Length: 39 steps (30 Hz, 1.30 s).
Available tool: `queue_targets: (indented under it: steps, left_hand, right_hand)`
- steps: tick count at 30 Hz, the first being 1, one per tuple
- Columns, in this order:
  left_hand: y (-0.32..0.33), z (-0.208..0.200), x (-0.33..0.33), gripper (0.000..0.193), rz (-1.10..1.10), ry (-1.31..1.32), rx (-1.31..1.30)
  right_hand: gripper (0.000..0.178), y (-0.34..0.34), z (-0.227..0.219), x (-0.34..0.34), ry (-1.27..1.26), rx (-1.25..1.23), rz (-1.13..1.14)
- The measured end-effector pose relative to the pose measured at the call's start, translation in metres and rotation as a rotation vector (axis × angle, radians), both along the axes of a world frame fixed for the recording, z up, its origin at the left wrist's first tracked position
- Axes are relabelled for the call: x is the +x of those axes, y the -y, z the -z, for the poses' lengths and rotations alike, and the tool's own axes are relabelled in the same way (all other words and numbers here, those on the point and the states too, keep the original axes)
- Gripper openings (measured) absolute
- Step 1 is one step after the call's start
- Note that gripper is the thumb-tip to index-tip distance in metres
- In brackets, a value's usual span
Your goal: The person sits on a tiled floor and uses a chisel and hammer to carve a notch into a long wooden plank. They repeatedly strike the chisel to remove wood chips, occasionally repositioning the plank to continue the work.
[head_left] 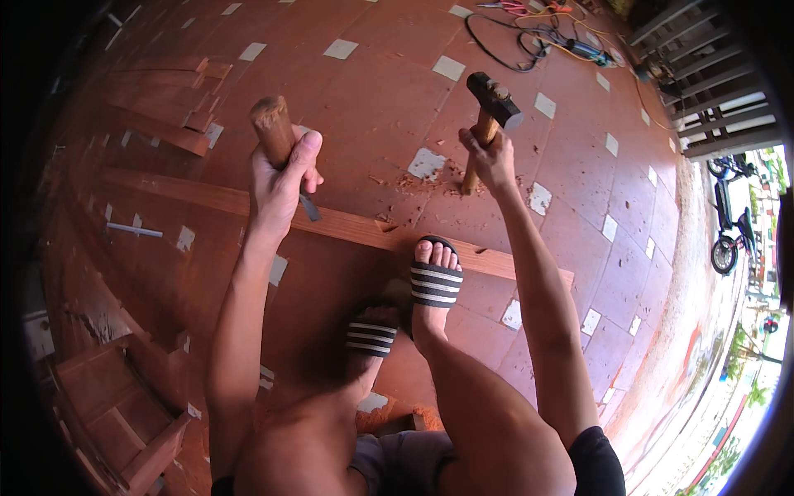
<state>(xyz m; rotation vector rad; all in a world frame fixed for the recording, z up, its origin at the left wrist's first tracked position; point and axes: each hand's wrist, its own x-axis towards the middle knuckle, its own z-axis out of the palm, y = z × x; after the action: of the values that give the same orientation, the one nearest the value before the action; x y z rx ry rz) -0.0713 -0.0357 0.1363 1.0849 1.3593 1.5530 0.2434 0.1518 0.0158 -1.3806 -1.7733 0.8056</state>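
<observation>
My left hand (279,178) is closed round the wooden handle of a chisel (274,128), whose metal blade points down to a long reddish wooden beam (356,229). Whether the blade's tip touches the beam I cannot tell. Raised to the right of it, my right hand (494,157) grips a hammer (496,97) by its wooden handle, the dark metal head uppermost. Small dark notches show in the beam's top face near my right foot. That foot, in a striped sandal (436,283), rests on the beam between the notches.
Wood shavings (426,183) lie on the tiled floor beyond the beam. Several boards (165,107) are stacked at the far left, and a wooden frame (124,413) stands at the near left. A corded power tool (583,51) with cables lies at the far right, near a slatted gate (711,78).
</observation>
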Motion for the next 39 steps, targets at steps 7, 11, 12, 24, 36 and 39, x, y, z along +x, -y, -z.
queue_targets:
  steps: [7, 11, 12, 24, 36, 39]
  left_hand:
    - [-0.010, -0.004, -0.010, 0.028, -0.105, 0.021, -0.041]
    - [-0.040, 0.001, 0.008, 0.027, -0.048, 0.082, 0.033]
    - [-0.048, 0.002, 0.011, 0.027, -0.031, 0.079, 0.054]
    - [-0.071, 0.041, 0.026, 0.028, 0.242, -0.009, 0.066]
    - [-0.045, 0.090, 0.048, 0.023, 0.558, 0.056, 0.036]
    - [-0.044, 0.092, 0.047, 0.023, 0.529, 0.036, 0.074]
  right_hand:
    - [0.039, 0.050, -0.093, -0.041, -0.065, -0.445, -0.293]
    - [0.031, 0.087, -0.117, -0.026, -0.258, -0.662, -0.324]
    - [0.030, 0.092, -0.116, -0.021, -0.268, -0.683, -0.307]
    - [0.029, 0.139, -0.100, 0.009, -0.257, -0.720, -0.156]
    - [0.019, 0.172, -0.130, 0.001, 0.043, -0.547, -0.096]
    - [0.021, 0.181, -0.106, 0.012, 0.210, -0.152, -0.019]
